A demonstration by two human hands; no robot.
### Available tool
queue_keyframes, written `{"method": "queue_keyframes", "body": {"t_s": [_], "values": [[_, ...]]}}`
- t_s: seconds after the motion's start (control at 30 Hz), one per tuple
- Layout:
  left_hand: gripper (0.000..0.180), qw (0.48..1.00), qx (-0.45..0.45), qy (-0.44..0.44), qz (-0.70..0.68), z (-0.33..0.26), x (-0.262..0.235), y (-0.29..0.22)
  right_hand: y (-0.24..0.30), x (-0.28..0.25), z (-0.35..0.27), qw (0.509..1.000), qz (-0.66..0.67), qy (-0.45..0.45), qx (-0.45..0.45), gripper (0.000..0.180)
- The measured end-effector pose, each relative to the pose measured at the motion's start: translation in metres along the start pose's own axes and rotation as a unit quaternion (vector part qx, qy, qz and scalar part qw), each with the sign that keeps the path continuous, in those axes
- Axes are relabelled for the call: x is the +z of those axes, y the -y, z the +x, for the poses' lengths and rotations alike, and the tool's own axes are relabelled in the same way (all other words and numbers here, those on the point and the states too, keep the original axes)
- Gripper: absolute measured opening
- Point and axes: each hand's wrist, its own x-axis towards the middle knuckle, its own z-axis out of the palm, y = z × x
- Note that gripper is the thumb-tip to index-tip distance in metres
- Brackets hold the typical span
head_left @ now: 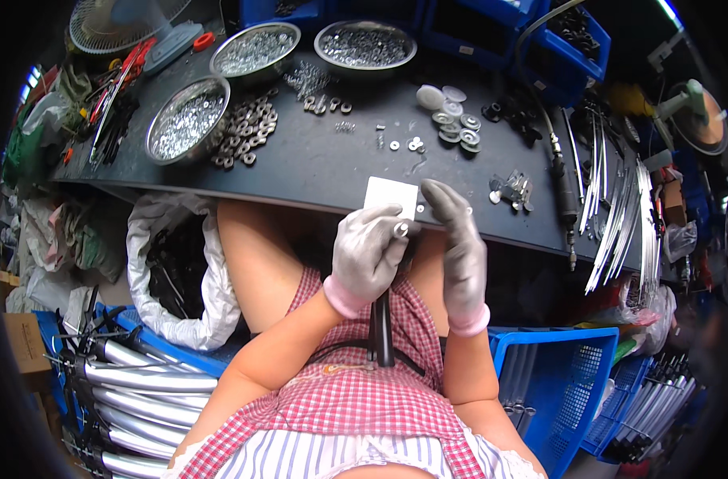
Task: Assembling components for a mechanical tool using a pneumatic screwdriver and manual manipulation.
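Observation:
Both hands wear grey-coated gloves with pink cuffs. My left hand (368, 251) is closed, thumb and forefinger pinched on a small whitish part (401, 229) whose kind I cannot make out. Behind that hand a white square piece (390, 194) shows at the table's front edge. Below the left wrist, black tube-like lengths (384, 335) run down to my lap; whether the hand touches them is hidden. My right hand (462, 247) is raised edge-on, fingers stretched out, with nothing visible in it. A small white washer (420, 209) lies by its fingertips.
Metal bowls (188, 120) of small shiny parts stand at the back left, beside loose nuts (248, 128). White plastic discs (451, 120) lie right of centre. An air screwdriver (566, 188) and metal rods (619, 223) lie right. A blue crate (599, 339) and curved tubes (148, 391) flank me.

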Motion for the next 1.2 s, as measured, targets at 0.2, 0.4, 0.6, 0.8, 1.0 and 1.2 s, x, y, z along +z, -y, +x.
{"method": "queue_keyframes", "body": {"t_s": [0.2,0.4,0.6,0.8,1.0,1.2], "values": [[0.027,0.996,-0.016,0.051,-0.071,0.003,-0.008,-0.004,-0.009,-0.033,0.016,0.992,0.118,-0.009,0.042,0.038],[0.039,0.954,-0.128,-0.019,-0.27,0.01,-0.011,-0.024,-0.055,-0.083,0.094,0.951,-0.277,-0.012,0.132,0.024],[0.022,0.909,-0.181,-0.019,-0.374,0.014,-0.005,-0.028,-0.109,-0.086,0.182,0.848,-0.499,0.089,0.155,0.041],[0.038,0.917,-0.218,0.029,-0.332,-0.003,-0.005,-0.013,-0.118,-0.076,0.203,0.809,-0.511,0.185,0.224,0.048],[0.018,0.93,-0.193,0.016,-0.311,0.0,-0.005,-0.018,-0.134,-0.094,0.192,0.878,-0.409,0.148,0.202,0.045],[0.02,0.921,-0.197,0.005,-0.335,-0.005,-0.002,-0.018,-0.111,-0.103,0.168,0.953,-0.241,0.079,0.168,0.038]]}}
